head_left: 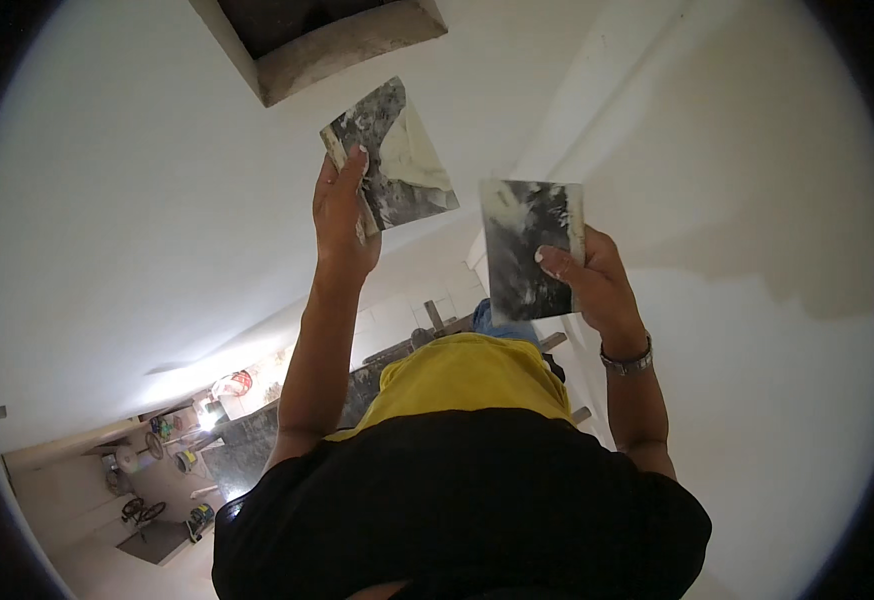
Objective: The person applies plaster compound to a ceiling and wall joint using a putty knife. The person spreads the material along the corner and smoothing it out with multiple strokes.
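Observation:
My left hand (pixel 342 205) grips a square flat putty blade (pixel 382 150) by its edge strip, thumb over the front. A cream lump of putty sits on its right part, and smears cover the dark metal. To its right and slightly lower, my right hand (pixel 589 275) holds a second flat blade (pixel 527 215), streaked with white, with my thumb pressed on its face. Both thumbs have white residue on them. The two blades are apart, raised above my torso.
A pale smooth surface (pixel 137 200) surrounds the hands, with a dark recessed opening (pixel 297 20) at the top. Below are a dark plank platform (pixel 257 450) with bars, a bright light (pixel 207 415), and several containers and loose items (pixel 197 520) at lower left.

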Tool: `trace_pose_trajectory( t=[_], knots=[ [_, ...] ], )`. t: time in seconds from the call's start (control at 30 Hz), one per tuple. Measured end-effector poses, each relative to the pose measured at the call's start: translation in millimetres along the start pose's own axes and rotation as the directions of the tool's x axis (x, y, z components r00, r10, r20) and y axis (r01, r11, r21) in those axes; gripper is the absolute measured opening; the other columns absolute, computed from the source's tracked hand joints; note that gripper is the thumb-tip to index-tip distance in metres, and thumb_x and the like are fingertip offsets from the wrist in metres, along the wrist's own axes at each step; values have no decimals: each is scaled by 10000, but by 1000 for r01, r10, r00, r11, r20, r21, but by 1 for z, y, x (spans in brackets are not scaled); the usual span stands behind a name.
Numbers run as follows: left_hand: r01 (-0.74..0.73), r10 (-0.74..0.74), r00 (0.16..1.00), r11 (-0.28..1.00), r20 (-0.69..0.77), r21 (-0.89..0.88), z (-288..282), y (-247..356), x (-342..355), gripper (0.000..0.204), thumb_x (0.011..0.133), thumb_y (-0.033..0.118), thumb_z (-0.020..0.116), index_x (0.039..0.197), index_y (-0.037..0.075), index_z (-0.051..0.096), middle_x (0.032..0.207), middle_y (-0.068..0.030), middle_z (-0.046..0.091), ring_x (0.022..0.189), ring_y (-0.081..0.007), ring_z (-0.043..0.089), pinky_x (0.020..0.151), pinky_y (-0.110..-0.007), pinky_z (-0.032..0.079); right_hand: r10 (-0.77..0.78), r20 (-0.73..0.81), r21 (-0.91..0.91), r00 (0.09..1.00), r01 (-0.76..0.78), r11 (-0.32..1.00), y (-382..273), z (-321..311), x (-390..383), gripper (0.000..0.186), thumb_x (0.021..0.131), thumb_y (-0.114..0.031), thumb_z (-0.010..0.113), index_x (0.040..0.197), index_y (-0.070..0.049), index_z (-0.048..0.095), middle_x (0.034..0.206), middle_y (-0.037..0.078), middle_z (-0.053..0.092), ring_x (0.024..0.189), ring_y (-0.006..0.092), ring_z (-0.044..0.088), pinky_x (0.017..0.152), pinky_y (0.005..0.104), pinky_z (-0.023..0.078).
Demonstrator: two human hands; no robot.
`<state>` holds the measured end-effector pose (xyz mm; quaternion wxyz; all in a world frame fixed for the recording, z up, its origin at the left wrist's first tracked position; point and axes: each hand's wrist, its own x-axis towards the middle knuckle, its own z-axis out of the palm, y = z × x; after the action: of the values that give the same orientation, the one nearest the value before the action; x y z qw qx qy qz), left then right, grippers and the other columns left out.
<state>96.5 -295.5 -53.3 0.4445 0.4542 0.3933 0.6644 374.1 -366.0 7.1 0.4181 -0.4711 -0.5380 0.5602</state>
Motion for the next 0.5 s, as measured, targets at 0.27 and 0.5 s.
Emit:
trace_pose_trajectory(
  t=[0.27,0.5],
  knots=[
    [224,-280,957,882,-79,-415,31,13,10,341,974,146,491,1301,54,459,1151,-72,590,1032,-170,596,857,-313,524,203,231,279,952,-264,923,22,-10,35,283,855,-70,649,1075,96,584,928,111,658,832,137,639,734,275,528],
    [75,-72,997,933,24,-351,13,-21,20,323,987,96,469,1305,36,463,1150,-71,604,1038,-154,585,888,-312,498,216,250,318,944,-291,903,21,-7,78,352,853,-73,647,1137,107,546,965,147,660,805,180,682,728,306,580]
  ],
)
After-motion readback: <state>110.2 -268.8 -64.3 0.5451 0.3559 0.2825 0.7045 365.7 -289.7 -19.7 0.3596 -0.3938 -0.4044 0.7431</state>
